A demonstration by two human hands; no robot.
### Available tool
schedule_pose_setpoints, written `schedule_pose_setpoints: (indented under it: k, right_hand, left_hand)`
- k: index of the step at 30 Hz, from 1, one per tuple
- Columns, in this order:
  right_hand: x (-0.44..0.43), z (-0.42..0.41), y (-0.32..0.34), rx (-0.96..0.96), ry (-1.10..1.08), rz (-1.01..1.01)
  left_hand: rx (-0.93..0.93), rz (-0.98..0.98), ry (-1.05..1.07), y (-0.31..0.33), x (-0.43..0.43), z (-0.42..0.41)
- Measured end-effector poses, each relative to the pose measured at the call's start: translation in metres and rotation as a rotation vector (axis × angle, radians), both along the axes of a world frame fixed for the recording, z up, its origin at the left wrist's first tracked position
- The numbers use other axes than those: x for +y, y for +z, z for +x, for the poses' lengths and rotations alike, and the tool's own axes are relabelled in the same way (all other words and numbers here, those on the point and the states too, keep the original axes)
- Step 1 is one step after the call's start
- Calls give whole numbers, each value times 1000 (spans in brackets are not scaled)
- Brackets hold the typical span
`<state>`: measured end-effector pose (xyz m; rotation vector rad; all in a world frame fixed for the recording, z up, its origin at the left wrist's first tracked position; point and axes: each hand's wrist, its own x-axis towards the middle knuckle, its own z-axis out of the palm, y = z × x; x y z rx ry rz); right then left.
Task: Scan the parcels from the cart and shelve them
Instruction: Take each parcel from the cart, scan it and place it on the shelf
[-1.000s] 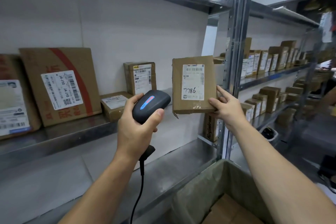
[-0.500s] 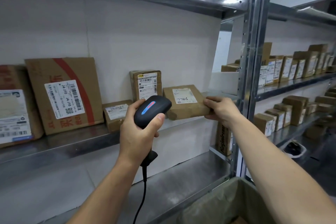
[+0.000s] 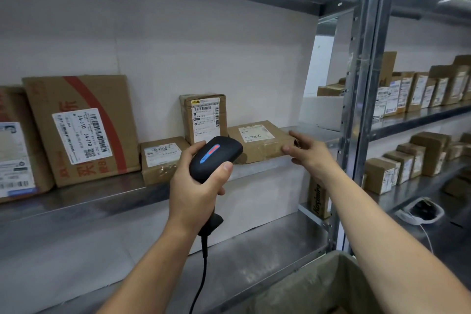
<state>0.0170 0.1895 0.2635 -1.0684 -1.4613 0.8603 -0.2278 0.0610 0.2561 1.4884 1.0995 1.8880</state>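
Now that the flat brown cardboard parcel [image 3: 263, 146] has landed on the steel shelf [image 3: 102, 201], the right hand [image 3: 311, 154] touches it, fingers straight. The left hand [image 3: 196, 186] grips the black barcode scanner [image 3: 216, 158]: one shelved.

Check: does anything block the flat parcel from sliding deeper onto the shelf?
Nothing visible does. Only bare wall shows behind the flat parcel; an upright parcel stands at its left, and the right hand touches its right end.
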Motion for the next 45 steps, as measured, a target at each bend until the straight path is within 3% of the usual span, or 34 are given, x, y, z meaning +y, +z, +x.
schedule_pose_setpoints:
  k: [16,34,45]
  right_hand:
    - [38,9,-4,-464,-106,46]
    - [-22,6,-41,-273,-324,148]
    - [-129,27,-133,-253,-616,-40]
  left_hand:
    - [26,-12,25,-2,13,-1]
    - [46,-32,-123,-23,4,7]
    - [128,-175,-358,-75,-18,21]
